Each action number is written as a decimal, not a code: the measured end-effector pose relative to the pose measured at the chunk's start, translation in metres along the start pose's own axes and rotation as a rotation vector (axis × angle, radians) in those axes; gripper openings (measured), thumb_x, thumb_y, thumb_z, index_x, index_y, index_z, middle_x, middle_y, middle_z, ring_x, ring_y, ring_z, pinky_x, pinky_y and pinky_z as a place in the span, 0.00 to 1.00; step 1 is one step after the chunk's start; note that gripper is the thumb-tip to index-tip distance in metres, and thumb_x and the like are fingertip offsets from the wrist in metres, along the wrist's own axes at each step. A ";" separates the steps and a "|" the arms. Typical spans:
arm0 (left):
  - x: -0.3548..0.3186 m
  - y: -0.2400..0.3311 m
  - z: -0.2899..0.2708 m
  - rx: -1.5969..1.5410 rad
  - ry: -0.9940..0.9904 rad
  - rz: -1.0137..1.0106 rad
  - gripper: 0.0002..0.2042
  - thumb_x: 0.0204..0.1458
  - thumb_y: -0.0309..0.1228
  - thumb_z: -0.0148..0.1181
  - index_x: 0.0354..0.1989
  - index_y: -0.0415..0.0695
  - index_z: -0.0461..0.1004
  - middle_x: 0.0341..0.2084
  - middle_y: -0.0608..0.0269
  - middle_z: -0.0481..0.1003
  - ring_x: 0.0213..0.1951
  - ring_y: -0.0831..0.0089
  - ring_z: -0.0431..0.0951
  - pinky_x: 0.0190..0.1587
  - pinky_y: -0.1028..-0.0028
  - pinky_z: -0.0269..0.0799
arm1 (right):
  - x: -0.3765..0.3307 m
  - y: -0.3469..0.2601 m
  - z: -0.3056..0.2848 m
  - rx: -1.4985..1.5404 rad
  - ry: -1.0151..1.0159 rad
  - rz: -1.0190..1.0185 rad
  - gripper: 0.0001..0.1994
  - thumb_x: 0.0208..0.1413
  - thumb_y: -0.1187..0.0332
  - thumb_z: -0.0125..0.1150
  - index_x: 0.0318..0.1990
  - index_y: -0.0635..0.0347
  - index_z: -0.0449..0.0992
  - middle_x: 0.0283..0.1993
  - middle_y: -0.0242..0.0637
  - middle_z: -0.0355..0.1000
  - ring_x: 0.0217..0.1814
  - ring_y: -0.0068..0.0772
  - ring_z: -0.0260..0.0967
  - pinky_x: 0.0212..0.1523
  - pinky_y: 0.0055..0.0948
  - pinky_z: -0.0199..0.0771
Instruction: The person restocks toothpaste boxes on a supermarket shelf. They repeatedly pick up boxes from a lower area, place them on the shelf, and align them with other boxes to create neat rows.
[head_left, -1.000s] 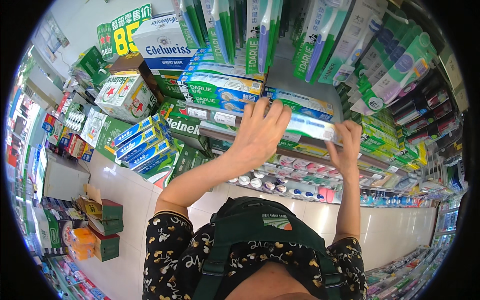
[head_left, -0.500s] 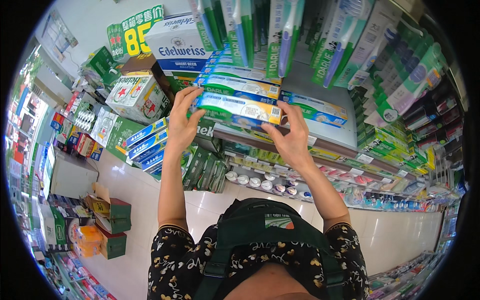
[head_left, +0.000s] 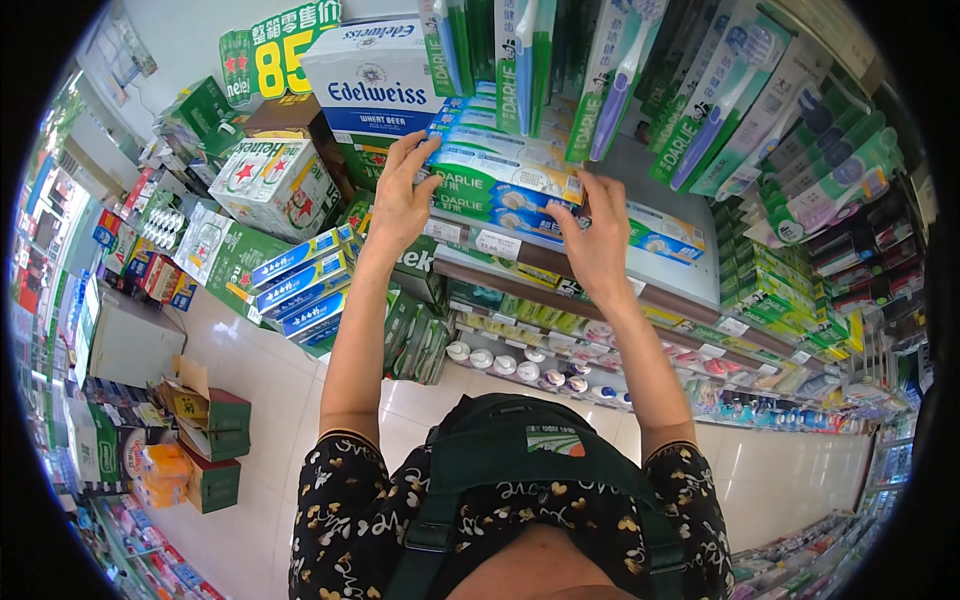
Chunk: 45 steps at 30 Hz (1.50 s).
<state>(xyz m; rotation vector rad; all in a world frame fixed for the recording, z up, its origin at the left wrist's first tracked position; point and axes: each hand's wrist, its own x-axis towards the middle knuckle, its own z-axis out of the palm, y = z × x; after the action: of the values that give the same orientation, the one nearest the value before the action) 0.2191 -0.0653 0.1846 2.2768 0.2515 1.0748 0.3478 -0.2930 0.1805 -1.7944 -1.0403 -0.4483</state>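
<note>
Both ends of a blue, green and yellow toothpaste box [head_left: 500, 193] are gripped between my hands. My left hand [head_left: 404, 197] has its fingers curled over the box's left end. Around the right end my right hand [head_left: 597, 228] closes, thumb at the front and fingers on the end and top. The box lies against a row of similar toothpaste boxes [head_left: 490, 122] on the upper shelf, its front side facing me. Another toothpaste box [head_left: 665, 238] rests on the shelf right of my right hand.
Packaged toothbrushes [head_left: 618, 70] hang above the shelf. A white and blue beer carton [head_left: 372, 82] stands to the left. Stacked blue boxes [head_left: 305, 280] sit beside my left forearm. Bottles [head_left: 500, 362] line a lower shelf. Green cartons [head_left: 215, 430] stand on the floor at left.
The toothpaste box, held by both hands, has moved in against the row and tilted so its front shows. The whole view has shifted slightly.
</note>
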 end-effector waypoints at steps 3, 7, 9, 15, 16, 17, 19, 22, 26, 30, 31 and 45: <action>0.005 0.000 0.004 0.001 -0.003 -0.012 0.23 0.53 0.18 0.56 0.60 0.40 0.70 0.60 0.50 0.66 0.60 0.53 0.68 0.60 0.64 0.65 | 0.011 0.007 0.002 -0.008 -0.006 0.020 0.24 0.50 0.74 0.69 0.55 0.71 0.70 0.50 0.51 0.65 0.47 0.50 0.70 0.45 0.39 0.73; 0.006 -0.009 0.014 0.073 0.022 0.057 0.23 0.54 0.17 0.55 0.61 0.39 0.68 0.63 0.48 0.63 0.60 0.50 0.68 0.58 0.65 0.68 | 0.011 0.018 0.009 -0.018 -0.044 -0.012 0.27 0.51 0.74 0.68 0.59 0.67 0.66 0.51 0.51 0.65 0.45 0.52 0.69 0.45 0.40 0.73; 0.006 -0.008 0.018 0.055 0.026 0.035 0.23 0.54 0.18 0.55 0.61 0.40 0.68 0.65 0.46 0.60 0.63 0.49 0.64 0.60 0.61 0.65 | 0.008 0.015 0.002 -0.096 -0.015 -0.084 0.30 0.51 0.72 0.69 0.61 0.66 0.65 0.52 0.52 0.65 0.50 0.53 0.66 0.48 0.42 0.71; -0.033 0.040 0.055 0.201 0.223 0.492 0.15 0.48 0.16 0.60 0.47 0.38 0.78 0.49 0.50 0.73 0.50 0.51 0.73 0.53 0.60 0.69 | -0.023 0.027 -0.048 -0.384 0.076 -0.211 0.29 0.50 0.72 0.65 0.62 0.62 0.66 0.52 0.50 0.65 0.55 0.56 0.62 0.55 0.49 0.63; -0.039 0.051 0.067 0.090 0.129 0.517 0.17 0.47 0.16 0.61 0.48 0.39 0.77 0.48 0.51 0.74 0.49 0.52 0.74 0.53 0.61 0.70 | -0.022 0.038 -0.062 -0.455 0.020 -0.160 0.29 0.49 0.72 0.66 0.61 0.63 0.67 0.54 0.50 0.66 0.57 0.56 0.61 0.56 0.49 0.62; -0.039 0.073 0.078 -0.024 0.024 0.511 0.19 0.46 0.16 0.61 0.50 0.39 0.76 0.49 0.51 0.74 0.52 0.53 0.73 0.55 0.59 0.69 | -0.021 0.050 -0.081 -0.530 -0.035 -0.104 0.29 0.47 0.72 0.67 0.59 0.63 0.68 0.56 0.49 0.66 0.59 0.55 0.61 0.56 0.49 0.62; -0.033 0.097 0.105 -0.104 -0.150 0.548 0.26 0.44 0.16 0.61 0.56 0.37 0.71 0.52 0.47 0.71 0.56 0.48 0.70 0.58 0.56 0.67 | -0.014 0.064 -0.113 -0.625 -0.137 -0.025 0.28 0.45 0.73 0.68 0.57 0.64 0.70 0.57 0.51 0.67 0.60 0.57 0.62 0.55 0.49 0.64; -0.014 0.121 0.141 0.157 -0.219 0.574 0.28 0.44 0.16 0.57 0.59 0.36 0.67 0.53 0.42 0.70 0.56 0.47 0.69 0.63 0.54 0.61 | -0.010 0.085 -0.151 -0.509 -0.336 0.181 0.27 0.44 0.74 0.68 0.56 0.64 0.71 0.57 0.55 0.68 0.59 0.60 0.64 0.53 0.49 0.67; -0.002 0.118 0.181 0.452 -0.192 0.521 0.29 0.42 0.16 0.55 0.59 0.34 0.66 0.51 0.42 0.71 0.55 0.50 0.70 0.61 0.55 0.60 | -0.017 0.067 -0.168 -0.442 -0.313 0.156 0.25 0.45 0.79 0.66 0.54 0.65 0.71 0.52 0.57 0.70 0.54 0.63 0.67 0.50 0.48 0.69; 0.000 0.140 0.160 0.351 -0.389 0.488 0.22 0.45 0.22 0.60 0.52 0.40 0.69 0.45 0.51 0.74 0.47 0.57 0.73 0.51 0.59 0.62 | -0.035 0.018 -0.192 -0.434 -0.135 0.081 0.22 0.44 0.83 0.66 0.50 0.65 0.70 0.45 0.51 0.69 0.48 0.59 0.68 0.47 0.40 0.69; -0.004 0.148 0.146 0.259 -0.337 0.455 0.23 0.44 0.24 0.62 0.52 0.41 0.70 0.45 0.52 0.74 0.47 0.56 0.73 0.51 0.59 0.63 | -0.044 0.017 -0.204 -0.387 -0.124 0.074 0.23 0.42 0.81 0.68 0.49 0.65 0.70 0.44 0.48 0.69 0.45 0.51 0.69 0.46 0.35 0.69; -0.053 0.050 -0.010 -0.264 0.126 -0.096 0.30 0.45 0.09 0.58 0.61 0.33 0.64 0.63 0.49 0.64 0.64 0.62 0.65 0.65 0.67 0.60 | -0.027 -0.021 -0.057 0.228 -0.179 0.151 0.27 0.46 0.70 0.74 0.54 0.65 0.69 0.39 0.40 0.68 0.36 0.31 0.67 0.38 0.29 0.71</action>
<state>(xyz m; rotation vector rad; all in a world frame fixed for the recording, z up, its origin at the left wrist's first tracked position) 0.1729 -0.1228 0.1852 1.9484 0.2509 1.1320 0.3237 -0.3517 0.2001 -1.7145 -1.0246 -0.0735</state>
